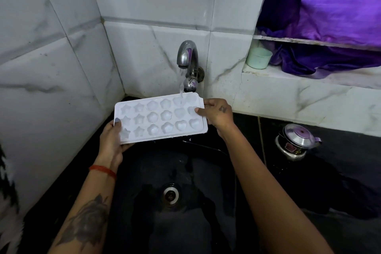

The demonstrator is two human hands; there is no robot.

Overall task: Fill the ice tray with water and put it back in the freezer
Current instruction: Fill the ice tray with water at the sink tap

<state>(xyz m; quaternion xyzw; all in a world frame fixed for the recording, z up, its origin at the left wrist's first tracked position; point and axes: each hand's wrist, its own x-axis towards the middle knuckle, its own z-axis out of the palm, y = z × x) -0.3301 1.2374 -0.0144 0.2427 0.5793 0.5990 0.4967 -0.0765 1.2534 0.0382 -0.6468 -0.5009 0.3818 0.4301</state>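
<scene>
A white ice tray (159, 117) with star, flower and heart moulds is held level over the black sink (206, 222). My left hand (112, 140) grips its left end, thumb on top. My right hand (215, 113) grips its right end, thumb over a heart mould. A metal tap (187, 55) on the tiled wall runs, and its stream (181, 84) falls into the tray's back row near the right end. Water drips from the tray's front edge.
The sink drain (171, 194) lies below the tray. A small steel pot with a lid (296, 140) stands on the black counter to the right. A pale green cup (258, 57) and purple cloth (334, 27) fill the wall niche.
</scene>
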